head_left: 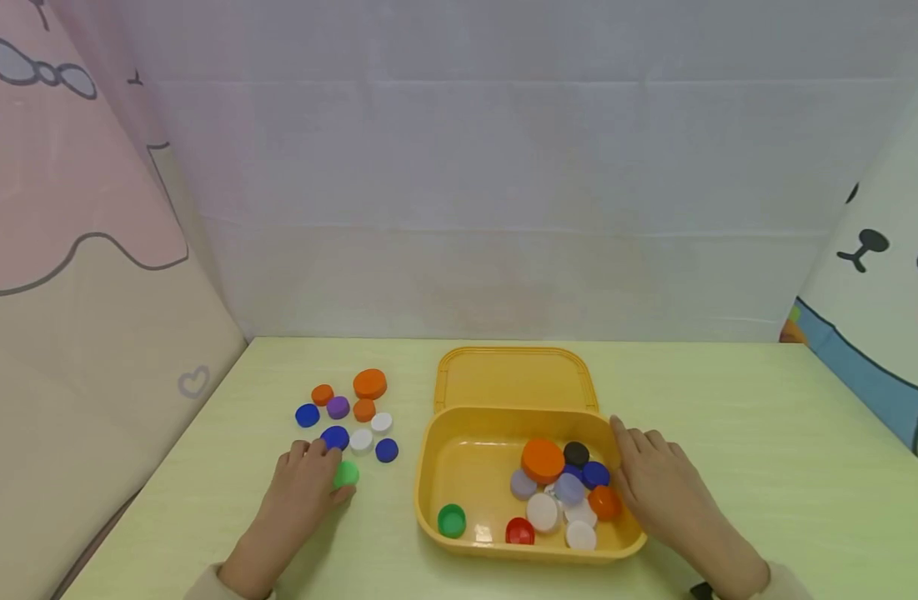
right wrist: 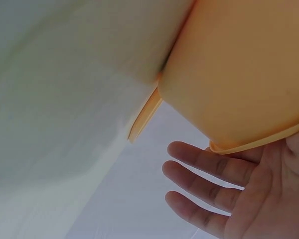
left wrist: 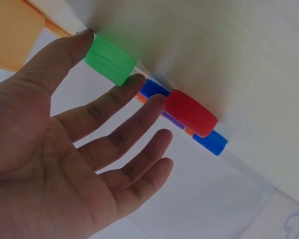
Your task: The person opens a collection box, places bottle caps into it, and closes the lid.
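Left hand [head_left: 301, 485] at a bright-green round plastic cap [head_left: 347, 475]; right hand [head_left: 657, 475] at a yellow rounded-rectangular plastic box [head_left: 477, 475]!
Head view: cap left of the box, round face upward; box mouth up, long axis running left-right; left wrist: thumb and forefinger flank the cap, whether pinching I can't tell; right wrist: fingers loosely extended, hand touching the rim.
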A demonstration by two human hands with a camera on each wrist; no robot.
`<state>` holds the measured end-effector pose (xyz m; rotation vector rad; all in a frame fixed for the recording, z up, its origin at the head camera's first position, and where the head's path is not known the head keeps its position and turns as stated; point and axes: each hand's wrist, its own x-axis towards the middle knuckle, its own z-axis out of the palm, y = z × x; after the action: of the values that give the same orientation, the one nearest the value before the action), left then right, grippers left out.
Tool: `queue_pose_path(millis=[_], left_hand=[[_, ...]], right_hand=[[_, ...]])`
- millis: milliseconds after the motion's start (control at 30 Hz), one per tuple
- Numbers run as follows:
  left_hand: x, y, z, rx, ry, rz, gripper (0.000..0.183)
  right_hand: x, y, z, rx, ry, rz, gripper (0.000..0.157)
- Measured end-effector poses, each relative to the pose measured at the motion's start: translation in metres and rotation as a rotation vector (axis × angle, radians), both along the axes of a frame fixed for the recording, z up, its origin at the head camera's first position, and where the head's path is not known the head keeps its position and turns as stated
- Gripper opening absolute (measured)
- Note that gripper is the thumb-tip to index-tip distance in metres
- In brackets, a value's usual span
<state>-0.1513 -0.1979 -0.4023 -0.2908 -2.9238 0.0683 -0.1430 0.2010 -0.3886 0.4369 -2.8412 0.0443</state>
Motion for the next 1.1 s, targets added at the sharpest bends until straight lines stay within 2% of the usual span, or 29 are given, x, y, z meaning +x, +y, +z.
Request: queue_pose_path(millis=[333, 567, 767, 1000, 1100], left_hand=[[-0.001, -0.002, -0.003, -0.005, 0.017, 0.008, 0.043], [-0.003, 0.002, 0.002, 0.002, 0.124, -0.022, 0.043], [-0.005, 0.014, 0.020, 0.041, 0.202, -0.083, 0.041], [-0.008, 0.044, 0.049, 0.053, 0.247, -0.160, 0.040], [-0.010, 0.059, 0.058, 0.054, 0.222, -0.178, 0.040]], right_hand=[[0.000, -0.001, -0.001, 0.003, 0.006, -0.001, 0.052], [0.000, 0.000, -0.002, 0.001, 0.015, -0.002, 0.052], [0.000, 0.000, -0.001, -0.009, 0.005, 0.002, 0.052], [0.000, 0.000, -0.001, -0.013, 0.008, 0.007, 0.052], [0.000, 0.000, -0.002, -0.010, 0.013, 0.010, 0.053]])
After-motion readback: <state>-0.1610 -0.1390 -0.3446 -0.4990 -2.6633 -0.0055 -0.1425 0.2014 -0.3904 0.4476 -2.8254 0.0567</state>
